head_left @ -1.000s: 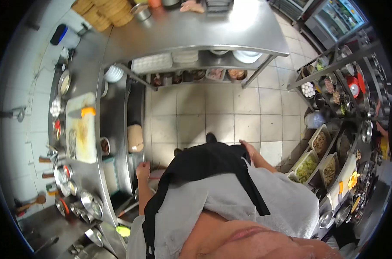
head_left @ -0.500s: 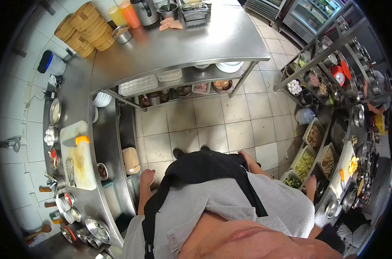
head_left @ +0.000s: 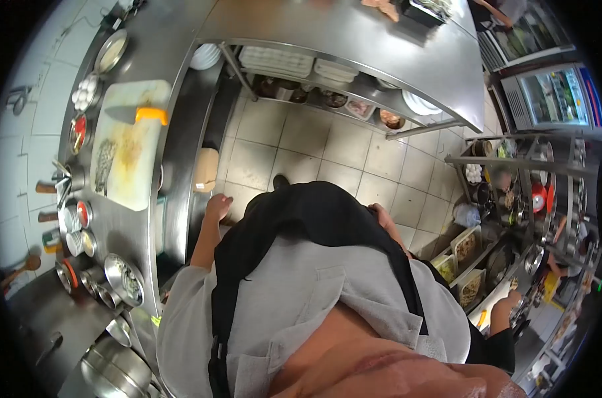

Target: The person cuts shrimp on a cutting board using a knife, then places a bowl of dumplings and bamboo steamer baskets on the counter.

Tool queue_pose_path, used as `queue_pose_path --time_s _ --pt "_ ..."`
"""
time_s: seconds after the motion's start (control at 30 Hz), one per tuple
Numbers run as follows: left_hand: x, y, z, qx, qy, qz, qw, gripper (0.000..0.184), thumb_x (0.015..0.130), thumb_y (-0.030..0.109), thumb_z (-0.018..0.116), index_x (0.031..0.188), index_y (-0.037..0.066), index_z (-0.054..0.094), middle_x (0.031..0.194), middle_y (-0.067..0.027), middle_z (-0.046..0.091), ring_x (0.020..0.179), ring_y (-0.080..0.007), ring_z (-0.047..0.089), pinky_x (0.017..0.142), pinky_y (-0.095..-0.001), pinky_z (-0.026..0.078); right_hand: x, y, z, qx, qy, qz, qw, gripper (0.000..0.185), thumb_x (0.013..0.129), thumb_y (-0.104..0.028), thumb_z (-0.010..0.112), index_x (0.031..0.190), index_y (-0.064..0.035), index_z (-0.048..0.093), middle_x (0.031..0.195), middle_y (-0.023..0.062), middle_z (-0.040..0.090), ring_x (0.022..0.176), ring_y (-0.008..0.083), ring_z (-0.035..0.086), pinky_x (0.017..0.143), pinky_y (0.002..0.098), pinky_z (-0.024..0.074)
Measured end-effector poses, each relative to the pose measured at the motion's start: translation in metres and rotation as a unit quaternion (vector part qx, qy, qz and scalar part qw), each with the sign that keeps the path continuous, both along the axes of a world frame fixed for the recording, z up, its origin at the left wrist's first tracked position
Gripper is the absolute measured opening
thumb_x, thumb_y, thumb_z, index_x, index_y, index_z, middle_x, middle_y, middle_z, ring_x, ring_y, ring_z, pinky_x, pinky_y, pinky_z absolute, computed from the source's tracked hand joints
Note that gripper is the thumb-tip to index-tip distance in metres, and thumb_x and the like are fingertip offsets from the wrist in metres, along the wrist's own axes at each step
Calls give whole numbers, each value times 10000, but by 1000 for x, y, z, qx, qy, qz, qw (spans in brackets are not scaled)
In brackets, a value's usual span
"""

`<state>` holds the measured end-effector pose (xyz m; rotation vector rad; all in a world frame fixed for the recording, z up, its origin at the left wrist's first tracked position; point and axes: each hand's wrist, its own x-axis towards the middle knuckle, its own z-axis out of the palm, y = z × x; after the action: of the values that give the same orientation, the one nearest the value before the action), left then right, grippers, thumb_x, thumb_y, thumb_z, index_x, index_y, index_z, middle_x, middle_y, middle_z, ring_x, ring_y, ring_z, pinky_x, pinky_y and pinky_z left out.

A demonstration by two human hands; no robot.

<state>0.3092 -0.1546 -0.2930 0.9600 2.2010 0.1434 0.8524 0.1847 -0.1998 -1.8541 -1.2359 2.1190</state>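
Observation:
My left hand (head_left: 217,208) hangs at my left side, loosely closed with nothing visible in it. It is nearest to a brown cardboard box (head_left: 207,170) beside the left counter. My right hand (head_left: 386,224) hangs low at my right side, against the edge of my black apron (head_left: 307,212). Its fingers are partly hidden, and I see no object in it. To my left, a white cutting board (head_left: 134,174) lies on the steel counter, with an orange-handled knife (head_left: 151,116) across its upper part.
Bowls of eggs (head_left: 84,93) and small containers line the left counter. A steel table (head_left: 334,26) stands ahead, plates (head_left: 420,103) on its lower shelf. On the right are a loaded rack (head_left: 513,169) and food tubs (head_left: 465,245). A co-worker's hand (head_left: 507,310) works there; another person stands top right.
My view has turned left: the cutting board sits higher in the picture, while the steel table and fridge have shifted right. My left hand stays loosely closed. One shoe shows instead of two.

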Motion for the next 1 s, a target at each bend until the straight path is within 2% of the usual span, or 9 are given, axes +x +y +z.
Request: queue_pose_path --time_s 0.07,0.13,0.23,0.47,0.53,0.57,0.73,0.8,1.0 --pt "-5 18 30 -35 -55 122 990 440 925 460 618 971 31 708 1012 -213 726 992 -412 680 874 -502 525 9 24 -62 -46 23 29 998 372 974 -266 536 1182 -15 715 1045 127 756 818 231 691 741 359 563" --pt "-17 26 42 -34 -44 121 991 444 927 463 616 974 31 708 1015 -212 726 1002 -411 680 877 -499 526 19 59 -128 38 82 252 964 378 962 -251 541 1209 -15 703 1049 150 754 826 235 693 693 389 551" --pt "-21 22 52 -29 -21 134 990 454 932 469 611 980 28 705 1017 -217 725 1013 -413 679 879 -500 527 -66 98 -37 -15 -111 456 883 462 945 -295 553 1278 5 663 1174 138 738 1050 286 695 959 393 530" --pt "7 -40 5 -13 -69 266 961 454 942 451 601 938 10 708 971 -259 711 961 -442 681 871 -531 526 -139 160 -64 34 -79 549 832 452 866 -319 632 1203 -34 730 1166 120 751 1086 220 694 934 365 533" --pt "37 -71 -14 15 -15 210 978 449 940 445 609 944 9 716 970 -260 712 953 -445 681 869 -531 527 -180 177 -49 -6 -68 503 862 386 876 -371 662 1106 -88 789 823 70 703 581 184 586 520 357 456" --pt "43 -77 -14 44 41 139 988 444 939 438 616 951 8 724 969 -262 712 945 -448 681 867 -530 527 -204 191 -43 -87 -127 461 874 371 889 -304 648 1143 -53 749 1018 87 758 843 233 731 753 371 565" --pt "81 -39 65 -56 -9 242 969 423 926 430 671 978 15 733 958 -231 741 922 -432 703 831 -517 542 -342 269 -71 8 -92 535 840 219 945 -282 591 929 -86 688 824 47 687 638 157 643 551 344 499" --pt "92 -13 88 -67 -24 374 925 401 896 393 722 999 6 730 966 -217 757 933 -401 725 838 -498 555 -406 284 -69 37 -7 370 928 237 982 -325 600 941 -98 653 810 41 659 625 138 641 514 330 478" --pt "76 33 111 -63 -17 400 914 426 918 413 712 1060 12 725 990 -194 767 956 -326 744 850 -430 565 -558 284 -91 80 205 -27 975 338 1013 -429 635 1040 -96 584 853 50 647 607 185 660 455 319 501"
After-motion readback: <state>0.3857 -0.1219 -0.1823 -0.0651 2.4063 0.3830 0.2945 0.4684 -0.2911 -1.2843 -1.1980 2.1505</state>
